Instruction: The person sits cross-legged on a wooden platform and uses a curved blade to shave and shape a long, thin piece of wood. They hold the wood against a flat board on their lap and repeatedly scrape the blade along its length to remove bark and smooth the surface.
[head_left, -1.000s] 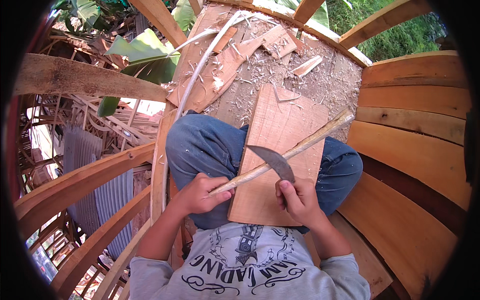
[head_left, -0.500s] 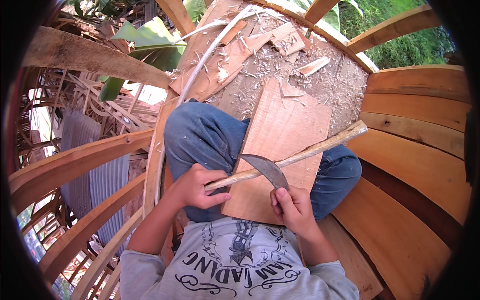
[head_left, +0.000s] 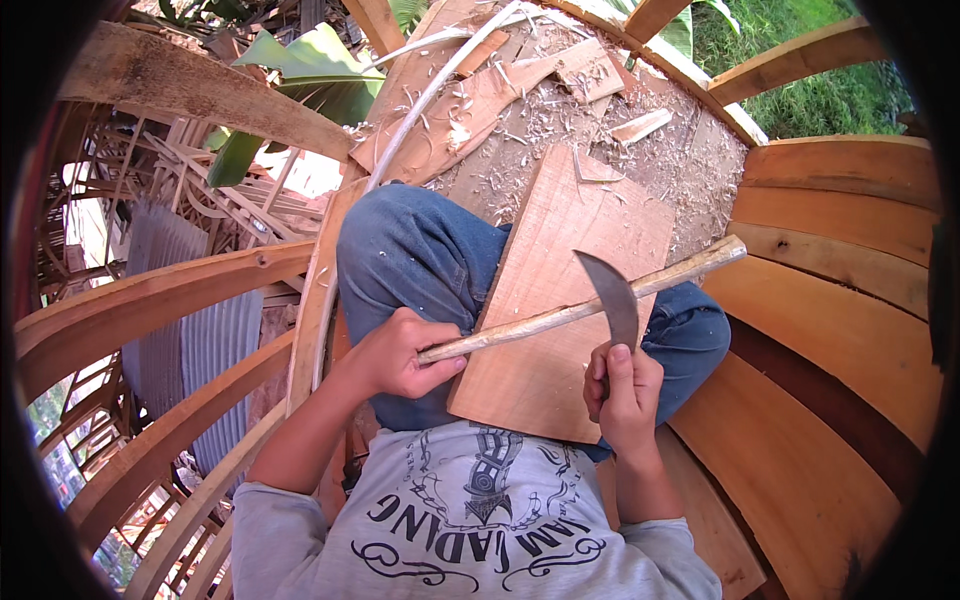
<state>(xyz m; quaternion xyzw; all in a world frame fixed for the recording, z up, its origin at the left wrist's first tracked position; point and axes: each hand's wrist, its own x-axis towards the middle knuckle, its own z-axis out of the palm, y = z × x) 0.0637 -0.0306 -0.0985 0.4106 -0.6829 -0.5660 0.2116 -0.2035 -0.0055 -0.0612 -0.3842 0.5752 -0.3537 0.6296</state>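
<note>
My left hand (head_left: 405, 352) grips the near end of a long pale wooden stick (head_left: 560, 312) that lies slantwise across a flat wooden board (head_left: 560, 250) resting on my lap. My right hand (head_left: 622, 388) holds the handle of a curved dark knife (head_left: 612, 292). Its blade points up and crosses the stick near the middle. The stick's far end (head_left: 728, 252) juts past the board to the right. Blue trousers (head_left: 420, 255) cover my legs under the board.
Curved wooden planks (head_left: 850, 300) wall the right side. Bent wooden ribs (head_left: 160, 300) arc on the left, with a long thin white strip (head_left: 420, 110) beside my knee. Wood shavings and offcuts (head_left: 560, 90) litter the ground ahead. Corrugated metal (head_left: 190, 340) and green leaves (head_left: 300, 60) lie beyond.
The stick and knife have shifted slightly right and up over the board. The blade now stands more upright across the stick. Both hands kept their hold.
</note>
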